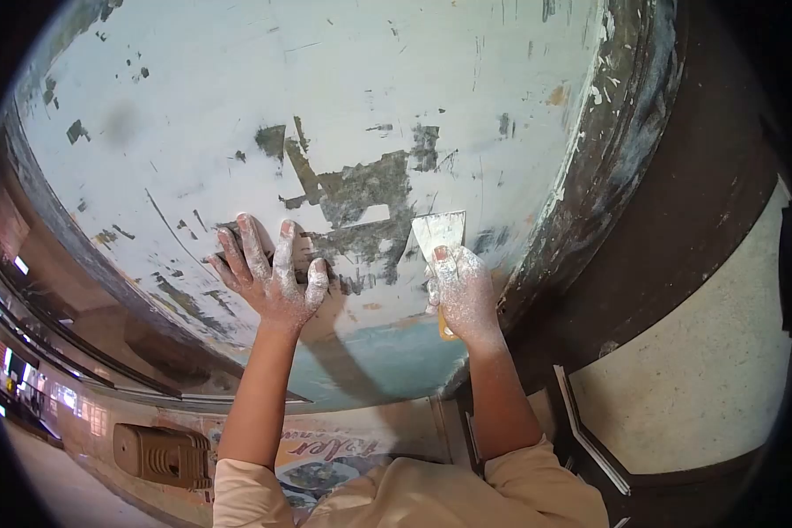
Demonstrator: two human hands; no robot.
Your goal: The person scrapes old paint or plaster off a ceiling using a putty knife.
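Observation:
A putty knife point(437, 231) with a flat, whitish blade is gripped in my right hand point(468, 295), and the end of its yellow handle shows below my palm. Its blade edge lies against a pale, patchy wall panel point(211, 106). White dust coats both my hands. Fingers spread, my left hand point(277, 277) rests flat on the panel, left of the knife. Between and above the hands, a dark bare patch point(370, 189) shows where the pale coating is absent, with smaller dark marks scattered around it.
A dark, flaking frame point(625, 150) borders the panel on the right. Brown stacked plastic stools point(163, 453) stand at the lower left. Below the panel lies a printed sheet point(326, 453) with lettering. A pale speckled surface point(686, 352) is at the right.

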